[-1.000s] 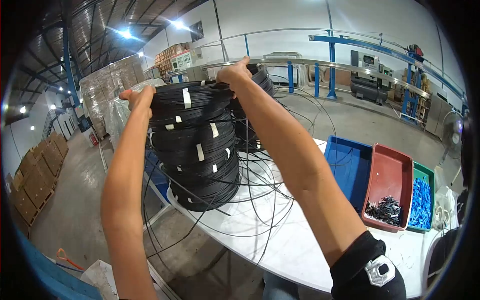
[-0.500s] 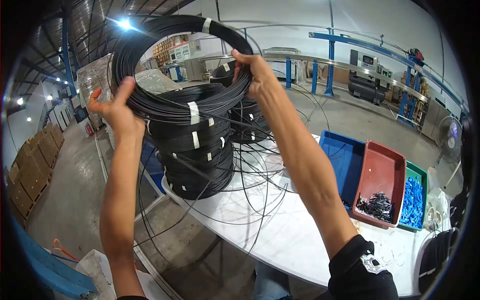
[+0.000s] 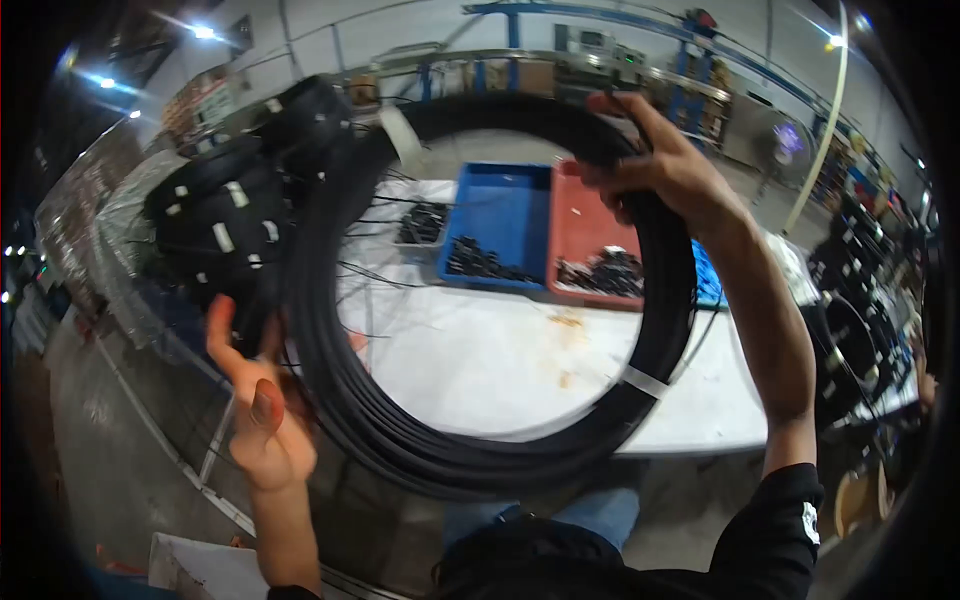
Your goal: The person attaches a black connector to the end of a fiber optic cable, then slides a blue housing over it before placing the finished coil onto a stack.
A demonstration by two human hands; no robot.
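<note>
A large coil of thin black cable [image 3: 480,462] hangs upright in front of me, bound with white tape bands. My right hand [image 3: 672,170] is closed round its upper right side, thumb and fingers on opposite faces of the ring. At the lower left edge of the coil is my left hand [image 3: 268,425], thumb and index finger apart and not closed on the cable. Some of its other fingers are blurred or hidden near the ring. Through the coil's centre shows the white table [image 3: 455,350].
Stacked black coils [image 3: 215,205] with white tape stand at the left. Behind the held ring are a blue tray [image 3: 505,210] and a red tray [image 3: 590,225] with small black parts. More coils [image 3: 850,320] are at the right, near a plastic-wrapped bundle [image 3: 790,265].
The coil has come away from above the stack, nearer to me and to the right over the table. My view has turned right. My right hand still grips it; my left is lower.
</note>
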